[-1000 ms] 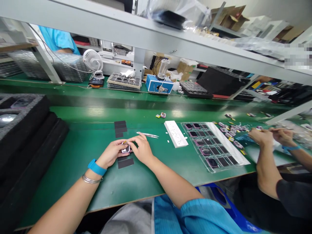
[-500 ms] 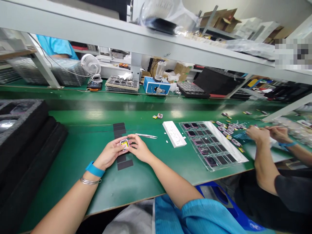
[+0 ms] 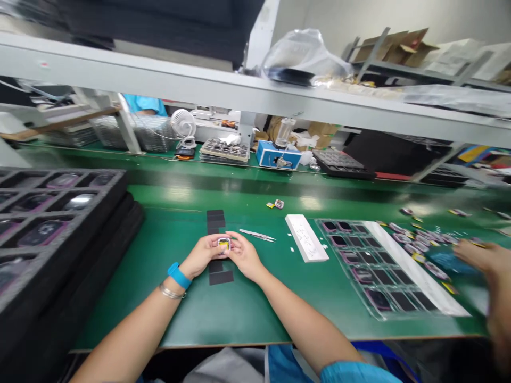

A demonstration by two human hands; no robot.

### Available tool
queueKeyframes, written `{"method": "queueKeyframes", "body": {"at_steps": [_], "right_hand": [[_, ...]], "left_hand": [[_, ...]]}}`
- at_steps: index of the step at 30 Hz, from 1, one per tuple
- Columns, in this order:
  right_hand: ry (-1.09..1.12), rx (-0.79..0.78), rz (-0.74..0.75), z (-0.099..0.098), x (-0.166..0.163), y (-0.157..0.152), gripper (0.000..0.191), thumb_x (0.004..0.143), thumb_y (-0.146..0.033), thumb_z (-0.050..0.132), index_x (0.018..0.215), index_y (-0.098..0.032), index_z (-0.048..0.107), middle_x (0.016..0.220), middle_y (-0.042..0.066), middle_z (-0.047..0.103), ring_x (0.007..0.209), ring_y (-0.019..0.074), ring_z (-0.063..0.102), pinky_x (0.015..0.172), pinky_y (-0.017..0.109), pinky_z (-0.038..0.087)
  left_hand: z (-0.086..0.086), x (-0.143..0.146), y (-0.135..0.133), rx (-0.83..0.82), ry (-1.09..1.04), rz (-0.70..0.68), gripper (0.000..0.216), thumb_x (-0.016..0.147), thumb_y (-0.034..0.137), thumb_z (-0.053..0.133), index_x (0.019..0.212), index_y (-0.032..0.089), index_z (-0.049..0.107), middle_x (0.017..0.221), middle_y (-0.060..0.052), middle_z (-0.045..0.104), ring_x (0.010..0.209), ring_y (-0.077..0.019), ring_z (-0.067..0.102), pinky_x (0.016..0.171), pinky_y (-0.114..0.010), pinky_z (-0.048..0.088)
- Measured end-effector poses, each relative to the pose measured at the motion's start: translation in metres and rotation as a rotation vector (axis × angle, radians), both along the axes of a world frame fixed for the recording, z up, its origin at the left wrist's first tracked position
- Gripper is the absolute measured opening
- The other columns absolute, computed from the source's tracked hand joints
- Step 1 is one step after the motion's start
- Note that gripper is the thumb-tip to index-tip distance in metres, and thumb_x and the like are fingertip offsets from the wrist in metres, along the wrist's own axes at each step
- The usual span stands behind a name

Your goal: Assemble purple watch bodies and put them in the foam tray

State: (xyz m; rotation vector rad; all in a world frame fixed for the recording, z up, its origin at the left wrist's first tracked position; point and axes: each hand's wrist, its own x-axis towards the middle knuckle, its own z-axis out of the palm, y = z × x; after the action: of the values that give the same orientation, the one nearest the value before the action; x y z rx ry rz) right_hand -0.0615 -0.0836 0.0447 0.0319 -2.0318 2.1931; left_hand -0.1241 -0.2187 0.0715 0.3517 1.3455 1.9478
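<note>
Co-worker hand (image 3: 479, 260) nearer; two hands (image 3: 203, 254), case (image 3: 224, 245)

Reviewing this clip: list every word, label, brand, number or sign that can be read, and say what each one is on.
No text can be read in this view.
Too small to read: any marks in the yellow patch on the small square part between the left hand and right hand.
Too small to read: the marks on the white strip.
Too small to read: the small red mark on the grey shelf beam.
</note>
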Motion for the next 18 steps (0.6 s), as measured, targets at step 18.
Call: {"method": "queueKeyframes", "body": {"at_steps": [18], "right_hand": [[0.044, 0.721, -0.464, 0.04, -0.034, 0.076, 0.042, 0.079, -0.047, 0.05, 0.108, -0.017, 0.057, 0.107, 0.015, 0.062, 0.1, 0.0276, 0.059, 0.088, 0.046, 0.046]], "left_hand": [[0.117, 0.103, -0.131, -0.597, 1.121, 0.827, 0.051, 0.065, 0.025, 0.075, 0.114, 0.032, 0.063, 0.106, -0.003, 0.065, 0.1, -0.0276, 0.057, 0.097, -0.036, 0.038]]}}
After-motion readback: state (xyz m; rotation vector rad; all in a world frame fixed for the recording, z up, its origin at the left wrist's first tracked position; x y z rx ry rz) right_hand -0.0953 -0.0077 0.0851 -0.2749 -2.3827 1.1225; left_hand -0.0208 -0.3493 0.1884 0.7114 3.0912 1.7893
